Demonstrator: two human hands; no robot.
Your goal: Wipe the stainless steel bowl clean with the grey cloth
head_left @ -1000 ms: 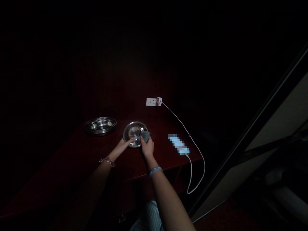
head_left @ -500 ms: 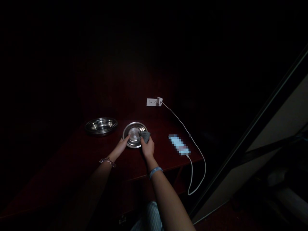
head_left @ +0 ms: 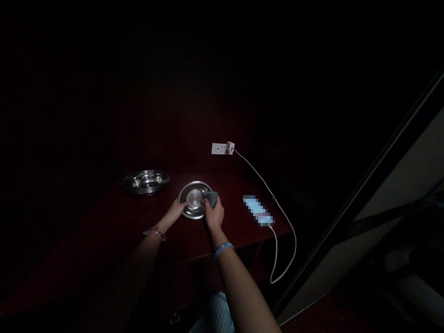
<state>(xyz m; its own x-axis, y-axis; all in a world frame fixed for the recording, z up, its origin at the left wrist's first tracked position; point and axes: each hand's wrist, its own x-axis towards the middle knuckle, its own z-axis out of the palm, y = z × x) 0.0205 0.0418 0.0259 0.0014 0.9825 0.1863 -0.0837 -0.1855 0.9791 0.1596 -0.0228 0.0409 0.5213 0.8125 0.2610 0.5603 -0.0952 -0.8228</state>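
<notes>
A round, shiny metal plate [head_left: 194, 198] with a raised rim is held above the dark red desk [head_left: 187, 238]. My left hand [head_left: 175, 212] grips its left edge, thumb over the rim and the other fingers hidden beneath. In my right hand [head_left: 215, 214] is a bunched grey cloth [head_left: 210, 199], pressed against the plate's right side. To the left, a stack of similar metal plates [head_left: 146, 181] stands on the desk.
A phone [head_left: 258, 211] with a lit, blurred screen lies on the right of the desk. Its white cable [head_left: 296, 240] loops past the desk's edge up to a charger [head_left: 230, 147] in the wall socket [head_left: 218, 148]. A pale panel [head_left: 388, 208] slants at the right.
The plate has come slightly lower and closer to me. My left thumb has drawn back from the plate's inside towards its rim. The cloth stays at the right side.
</notes>
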